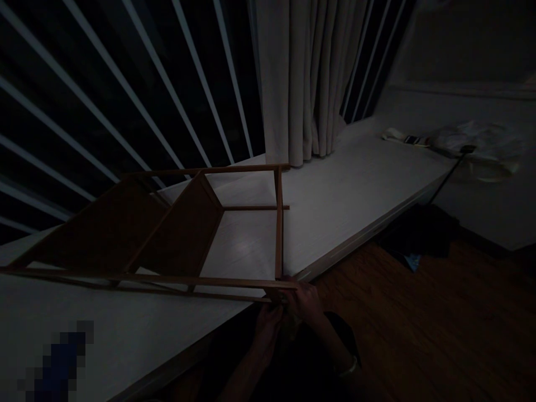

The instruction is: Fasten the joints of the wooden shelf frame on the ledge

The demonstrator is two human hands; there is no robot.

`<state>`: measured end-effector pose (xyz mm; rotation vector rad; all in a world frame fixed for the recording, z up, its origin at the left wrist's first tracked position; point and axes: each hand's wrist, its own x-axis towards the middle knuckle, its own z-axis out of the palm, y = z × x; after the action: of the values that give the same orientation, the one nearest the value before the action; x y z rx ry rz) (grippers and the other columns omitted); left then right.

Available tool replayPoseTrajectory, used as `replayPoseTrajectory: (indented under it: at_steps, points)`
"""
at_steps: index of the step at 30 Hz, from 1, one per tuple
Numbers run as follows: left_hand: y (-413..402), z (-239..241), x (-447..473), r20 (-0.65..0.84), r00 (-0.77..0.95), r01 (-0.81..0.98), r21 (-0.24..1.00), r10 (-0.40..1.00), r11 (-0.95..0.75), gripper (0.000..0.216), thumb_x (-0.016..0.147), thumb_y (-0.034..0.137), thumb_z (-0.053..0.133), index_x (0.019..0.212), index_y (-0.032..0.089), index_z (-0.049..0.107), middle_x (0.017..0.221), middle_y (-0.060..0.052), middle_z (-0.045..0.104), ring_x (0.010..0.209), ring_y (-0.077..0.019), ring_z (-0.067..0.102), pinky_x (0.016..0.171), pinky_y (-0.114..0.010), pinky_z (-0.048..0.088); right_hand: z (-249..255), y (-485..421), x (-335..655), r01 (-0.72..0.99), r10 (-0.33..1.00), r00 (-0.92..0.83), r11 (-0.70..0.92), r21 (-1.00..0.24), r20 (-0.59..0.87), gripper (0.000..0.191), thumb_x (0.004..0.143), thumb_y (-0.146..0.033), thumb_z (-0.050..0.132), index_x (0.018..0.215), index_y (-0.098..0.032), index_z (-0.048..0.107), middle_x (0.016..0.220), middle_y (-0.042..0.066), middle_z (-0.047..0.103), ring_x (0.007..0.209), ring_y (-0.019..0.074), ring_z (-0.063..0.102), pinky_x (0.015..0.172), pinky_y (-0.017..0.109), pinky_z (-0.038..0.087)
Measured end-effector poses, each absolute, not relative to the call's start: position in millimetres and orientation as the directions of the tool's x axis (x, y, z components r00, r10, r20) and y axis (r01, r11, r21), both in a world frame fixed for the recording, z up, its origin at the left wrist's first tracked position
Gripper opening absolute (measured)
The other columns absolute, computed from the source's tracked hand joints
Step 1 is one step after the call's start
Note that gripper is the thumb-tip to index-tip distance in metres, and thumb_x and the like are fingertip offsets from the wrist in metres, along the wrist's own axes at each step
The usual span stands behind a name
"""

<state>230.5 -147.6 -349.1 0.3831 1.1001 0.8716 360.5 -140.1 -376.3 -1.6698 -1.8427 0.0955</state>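
Note:
A brown wooden shelf rack [278,234] lies on its side on a white ledge, its slim rails and two dark shelf panels showing. My right hand [305,302] is closed around the rack's near right corner, at the end of a long rail. Just below and left of it, my left hand [268,322] has its fingers pressed together against the underside of that corner. Whether a small part sits between the left fingers is too dark to make out.
The white ledge [335,206] runs along a barred window [159,78] with a pale curtain [299,78]. A clear plastic bag [481,139] and a strap [404,138] lie at the far right. Dark cloth [422,229] rests on the wooden floor [419,329]. A blurred blue patch shows lower left.

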Motion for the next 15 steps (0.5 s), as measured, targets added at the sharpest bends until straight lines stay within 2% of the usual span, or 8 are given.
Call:
replayPoseTrajectory:
  at_steps: [4,9,15]
  points:
    - [-146.3,-357.8,231.7,-0.621,0.182,-0.426,0.649,0.763,0.63,0.047,0.054,0.022,0.076,0.097,0.017,0.058,0.091,-0.007,0.066,0.074,-0.0136,0.062,0.065,-0.023,0.045,-379.6,-138.2,359.9,0.868,0.905,0.026,0.191,-0.459,0.424,0.035,0.088,-0.031,0.037,0.11,-0.012,0.057,0.07,0.009,0.066,0.065,0.0164,0.061,0.062,0.024,0.043]
    - [-145.7,-369.5,230.4,-0.606,0.197,-0.434,0.651,0.77,0.623,0.051,0.055,0.025,0.076,0.101,0.018,0.057,0.083,-0.004,0.066,0.066,-0.0108,0.059,0.061,-0.021,0.043,-376.6,-135.7,358.2,0.842,0.89,0.042,0.213,-0.496,0.453,0.039,0.089,-0.034,0.032,0.102,-0.012,0.061,0.067,0.009,0.065,0.061,0.0167,0.06,0.059,0.025,0.044]
    - [-144.7,-370.6,230.5,-0.607,0.175,-0.423,0.665,0.775,0.616,0.056,0.055,0.027,0.076,0.106,0.018,0.056,0.082,-0.005,0.065,0.064,-0.0095,0.057,0.063,-0.022,0.042,-380.0,-132.4,356.6,0.843,0.884,0.098,0.17,-0.511,0.456,0.036,0.087,-0.036,0.038,0.099,-0.014,0.062,0.063,0.007,0.065,0.058,0.0156,0.06,0.057,0.024,0.042]
